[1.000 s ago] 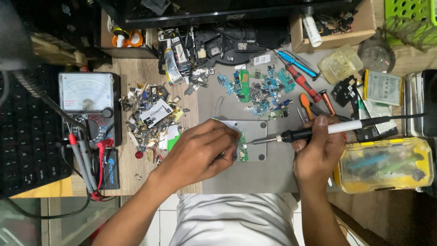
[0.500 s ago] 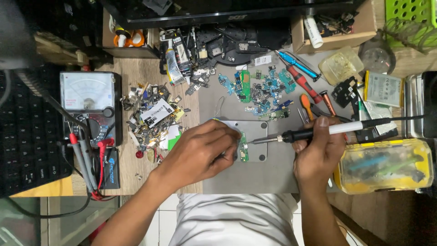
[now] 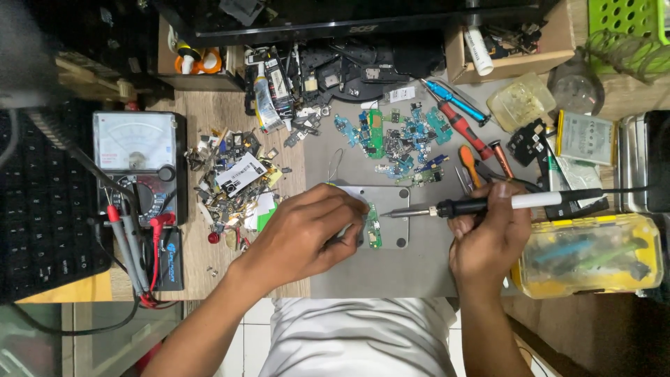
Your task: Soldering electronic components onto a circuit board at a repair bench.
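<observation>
Head view looks straight down on a cluttered repair bench. At the centre, the left hand [image 3: 307, 234] lies curled on a grey metal plate [image 3: 394, 223], fingertips pinching a small green circuit board [image 3: 374, 236] against it. At three o'clock from the board, the right hand [image 3: 488, 234] is closed around a soldering iron [image 3: 488, 205] with a black grip and white rear, lying almost level; its metal tip points toward nine o'clock and ends just beside the board, though contact cannot be told. At twelve o'clock from the plate lies a scatter of green and blue circuit boards [image 3: 398, 136], with red and blue screwdrivers [image 3: 460, 119] at about one o'clock. At nine o'clock stands an analogue multimeter [image 3: 139, 164] with red and black probes, a heap of small parts [image 3: 237, 181] between it and the plate. At three o'clock, near the right hand, sits a yellow plastic box [image 3: 593, 255] of tools.
</observation>
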